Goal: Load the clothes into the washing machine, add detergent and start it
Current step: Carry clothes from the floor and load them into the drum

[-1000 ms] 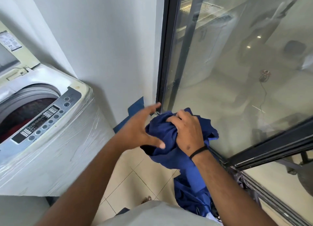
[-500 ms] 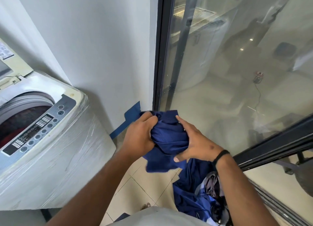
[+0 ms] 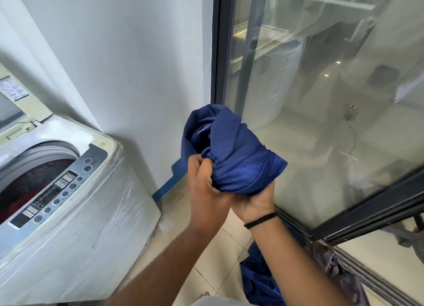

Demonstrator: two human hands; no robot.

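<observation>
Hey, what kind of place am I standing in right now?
Probably a home laundry corner or balcony: a top-loading washing machine with its lid up, a sliding glass door, and a tiled floor.

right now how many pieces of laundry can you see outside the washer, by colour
blue: 2, the bunched blue garment gripped by the left hand and right hand, and blue cloth on the floor
greyish-purple: 1, crumpled cloth by the door track
total: 3

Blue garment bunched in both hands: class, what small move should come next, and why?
Probably swing the blue garment left and drop it into the washing machine. Both the left hand and right hand grip it in a tight bundle, the machine's lid is up, and reddish clothes already lie in the drum.
</observation>
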